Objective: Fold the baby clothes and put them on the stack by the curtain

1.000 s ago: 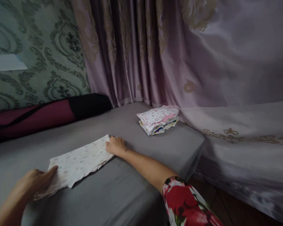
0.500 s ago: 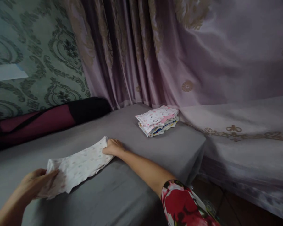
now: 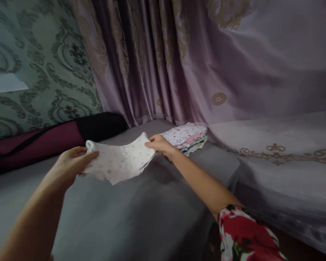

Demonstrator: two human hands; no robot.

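A folded white cloth garment (image 3: 119,161) with small faint spots hangs between my two hands, sagging in the middle above the bed. My left hand (image 3: 76,161) pinches its left end, thumb on top. At the opposite end my right hand (image 3: 160,143) grips the upper corner. Just behind my right hand lies a stack of folded garments (image 3: 187,134), white with a pink and red pattern on top and blue and yellow edges lower down. My right hand hides the stack's left part. What kind of garment I hold is not clear.
Grey sheeting covers the bed (image 3: 152,217). Along the wall lies a long maroon and black bag (image 3: 97,127). Purple curtains (image 3: 152,65) hang behind the bed, and a pale patterned drape (image 3: 282,145) falls at the right. The bed's edge drops off to the right.
Both hands have lifted the folded garment off the bed and carried it rightward, away from me, towards the stack. The stack stays in place.
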